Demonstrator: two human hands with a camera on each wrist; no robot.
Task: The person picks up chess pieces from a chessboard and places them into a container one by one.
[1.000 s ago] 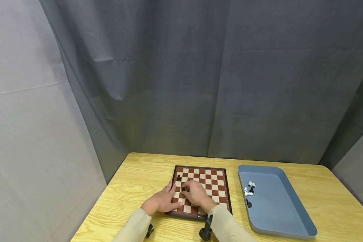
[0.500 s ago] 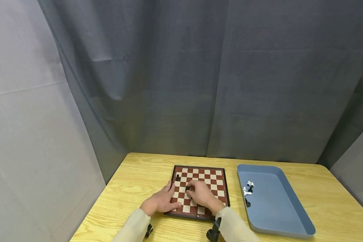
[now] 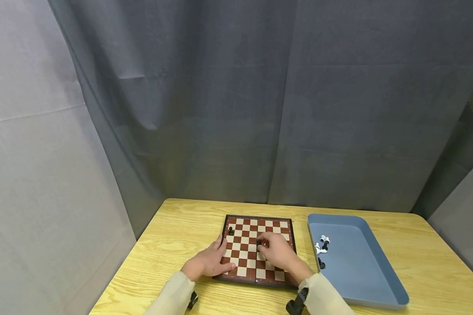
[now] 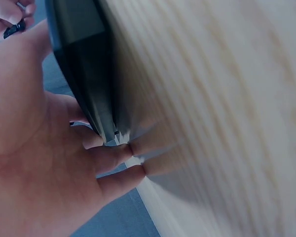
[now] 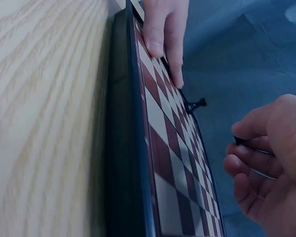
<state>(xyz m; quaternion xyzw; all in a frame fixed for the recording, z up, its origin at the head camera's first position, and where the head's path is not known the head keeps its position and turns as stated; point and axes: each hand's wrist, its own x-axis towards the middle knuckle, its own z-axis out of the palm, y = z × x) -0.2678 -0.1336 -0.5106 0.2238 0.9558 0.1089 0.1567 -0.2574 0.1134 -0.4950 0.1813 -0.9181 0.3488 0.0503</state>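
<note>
My right hand (image 3: 277, 253) pinches a small black chess piece (image 3: 259, 242) between thumb and fingertips over the middle of the chessboard (image 3: 242, 271). In the right wrist view only the dark tip of that piece (image 5: 238, 141) shows, and the fingers hide the rest. My left hand (image 3: 209, 261) rests flat along the board's left side with its fingers extended. The left wrist view shows those fingers (image 4: 119, 182) reaching past the board's dark edge (image 4: 84, 64) to the wooden table. One black chess piece (image 3: 231, 231) stands upright near the board's far left corner.
To the right of the board lies a blue-grey tray (image 3: 366, 262). Several white chess pieces (image 3: 319, 249) and black ones (image 3: 321, 264) are gathered along its left wall. Grey curtains (image 3: 228, 109) hang behind the wooden table (image 3: 173, 232).
My right hand has moved rightward with the black chess piece, from the board's left half to around its centre fold. The left hand stays in place on the board's left side.
</note>
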